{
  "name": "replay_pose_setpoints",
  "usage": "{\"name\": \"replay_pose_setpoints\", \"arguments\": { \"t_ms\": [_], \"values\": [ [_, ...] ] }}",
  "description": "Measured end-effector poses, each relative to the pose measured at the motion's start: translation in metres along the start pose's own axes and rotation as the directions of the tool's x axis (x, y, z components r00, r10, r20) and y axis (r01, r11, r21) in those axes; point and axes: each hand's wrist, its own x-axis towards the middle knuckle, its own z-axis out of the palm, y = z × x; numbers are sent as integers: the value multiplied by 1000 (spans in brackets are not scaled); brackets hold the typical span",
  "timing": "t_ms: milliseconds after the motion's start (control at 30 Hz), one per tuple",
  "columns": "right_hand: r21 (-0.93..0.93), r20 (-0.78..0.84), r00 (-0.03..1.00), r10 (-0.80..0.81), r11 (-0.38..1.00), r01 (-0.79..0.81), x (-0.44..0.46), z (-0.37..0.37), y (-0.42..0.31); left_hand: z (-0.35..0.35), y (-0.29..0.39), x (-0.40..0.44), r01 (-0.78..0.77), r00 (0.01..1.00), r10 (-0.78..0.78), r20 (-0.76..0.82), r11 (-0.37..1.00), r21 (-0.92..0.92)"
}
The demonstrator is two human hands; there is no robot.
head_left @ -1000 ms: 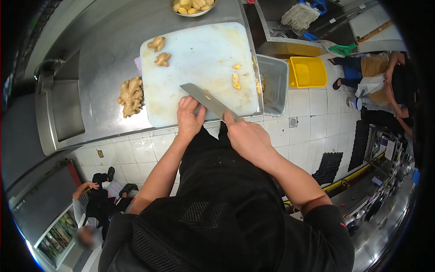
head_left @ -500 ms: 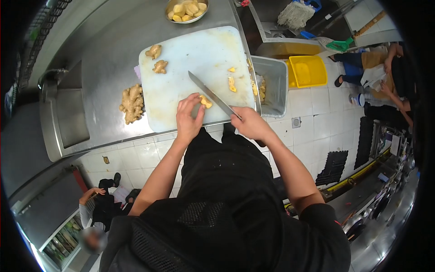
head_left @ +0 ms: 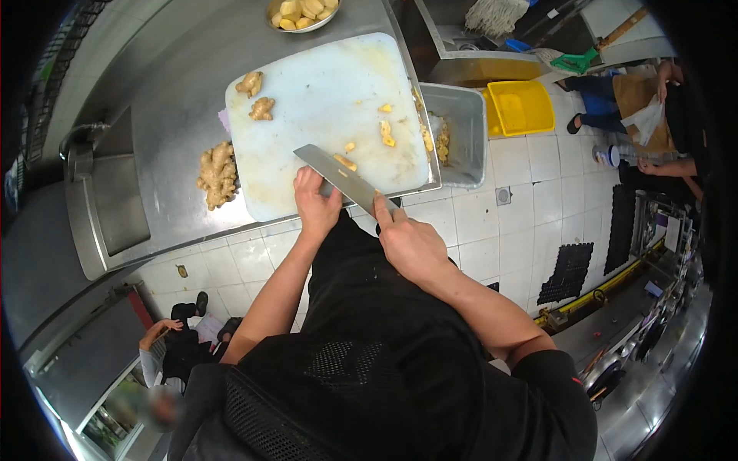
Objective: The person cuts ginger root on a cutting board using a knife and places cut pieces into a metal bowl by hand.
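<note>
In my right hand (head_left: 415,244) is the handle of a broad kitchen knife (head_left: 327,170), its index finger laid along the blade. The blade slants over the near edge of the white cutting board (head_left: 307,92). My left hand (head_left: 316,204) is bent at that edge, close against the blade, which hides whatever its fingertips hold. Just past the blade lies a thin ginger trimming (head_left: 346,163). More ginger trimmings (head_left: 387,133) lie on the right of the board. Two small unpeeled ginger pieces, one upper (head_left: 250,84) and one lower (head_left: 262,108), rest at its far left.
A large ginger root (head_left: 218,175) lies on the steel counter (head_left: 173,154) left of the board. At the back stands a bowl (head_left: 309,28) of peeled pieces. A grey bin (head_left: 470,154) with scraps and a yellow container (head_left: 524,107) stand at right. Other people are at both sides.
My right hand and the knife have come nearer my body, and the blade now shows its broad face. My left hand has drawn back slightly. New trimmings lie beyond the blade.
</note>
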Motion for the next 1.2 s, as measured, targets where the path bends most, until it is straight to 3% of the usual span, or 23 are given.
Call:
{"name": "replay_pose_setpoints", "arguments": {
  "t_ms": [433, 733, 933, 1200],
  "values": [
    [-65, -65, 997, -50, 997, 45, 26, 6, -10, -3, 2, 1, 18, 1000, -17, 20, 1000, -18],
    [110, -55, 997, -49, 992, 55, 51, 3, 4, 1, 2, 5, -19, 1000, 20, -8, 999, 30],
    [438, 51, 995, -82, 897, 51, 79, -16, 36, -3, 12, 8, -39, 999, 39, 8, 999, 23],
    [421, 93, 994, -63, 907, 18, 64, -28, 34, -3, 11, 6, -79, 997, 78, 23, 993, 86]
  ]
}}
